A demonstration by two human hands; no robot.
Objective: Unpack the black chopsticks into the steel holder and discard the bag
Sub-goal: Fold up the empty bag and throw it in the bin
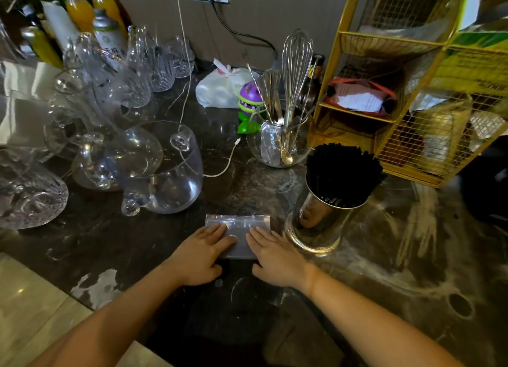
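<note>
A clear zip bag [238,225] lies flat on the dark marble counter [384,256], just in front of me. My left hand [202,255] rests palm down on its left part, and my right hand [276,256] rests palm down on its right part, fingers stretched out. The bag looks empty. To the right of the bag stands the steel holder [316,221], a shiny cylinder. It is full of black chopsticks [341,171] that stand upright and fan out at the top.
Many clear glass jugs and cups [162,171] crowd the left side. Behind the bag a glass bowl [277,147] holds a whisk and spoons. A yellow wire rack [406,114] stands at the back right. A white cable [222,166] and a toy plant [248,105] lie behind.
</note>
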